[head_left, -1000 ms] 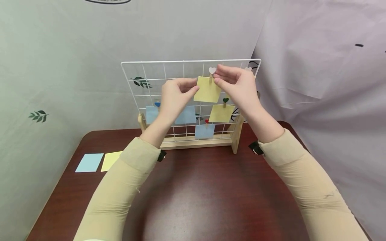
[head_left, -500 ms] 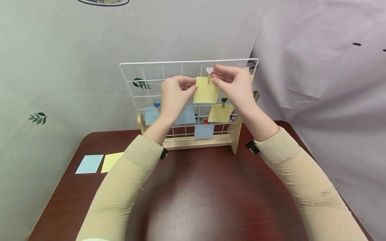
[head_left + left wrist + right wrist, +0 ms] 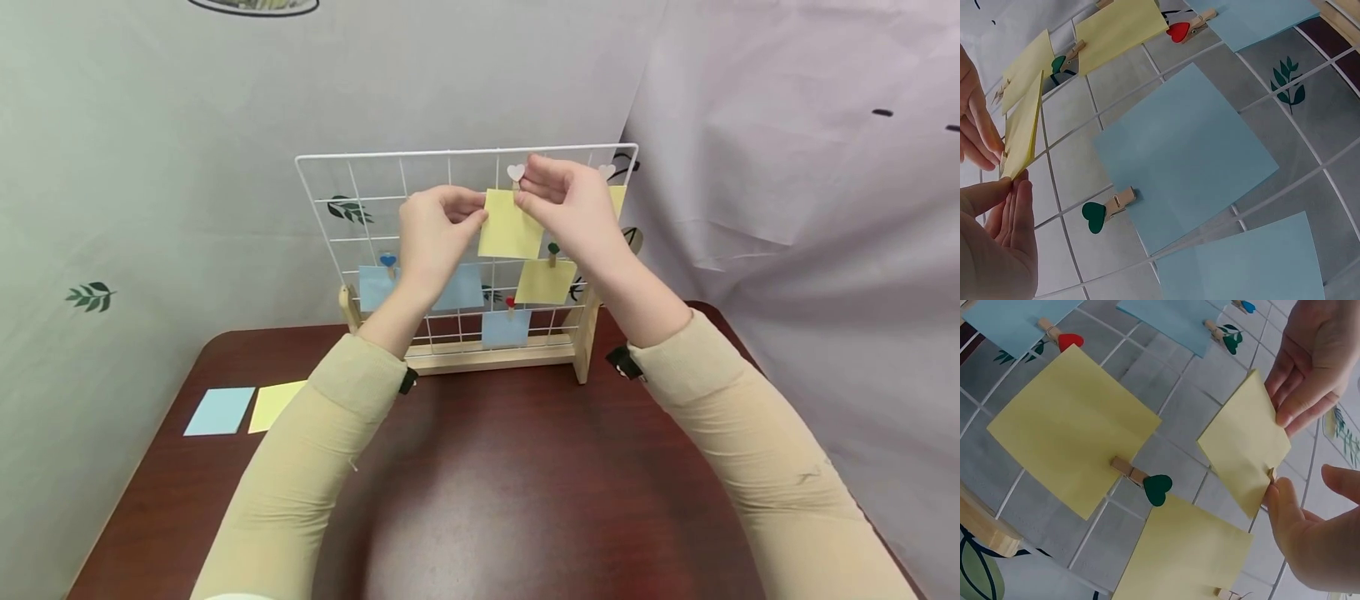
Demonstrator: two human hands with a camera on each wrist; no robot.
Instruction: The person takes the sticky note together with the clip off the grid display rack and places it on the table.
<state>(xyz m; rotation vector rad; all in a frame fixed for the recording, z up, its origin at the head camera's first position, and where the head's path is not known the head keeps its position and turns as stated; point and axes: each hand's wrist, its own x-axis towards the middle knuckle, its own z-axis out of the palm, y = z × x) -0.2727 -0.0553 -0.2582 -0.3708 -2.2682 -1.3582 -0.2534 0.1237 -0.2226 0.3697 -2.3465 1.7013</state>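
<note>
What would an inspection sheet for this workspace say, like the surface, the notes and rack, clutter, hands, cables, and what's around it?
Surface: dark red-brown tabletop; a blue paper and a yellow paper lie at its left.
Job's things: white wire grid on a wooden base; it bears three blue notes and two yellow notes, besides the handled yellow note with a white heart clip at its top edge.
Clutter: nothing seen.
Hands: left hand pinches the handled note's side; right hand is at its clip.
Cables: nothing seen.
Surroundings: pale cloth behind, with printed leaves; creased at right.
</note>
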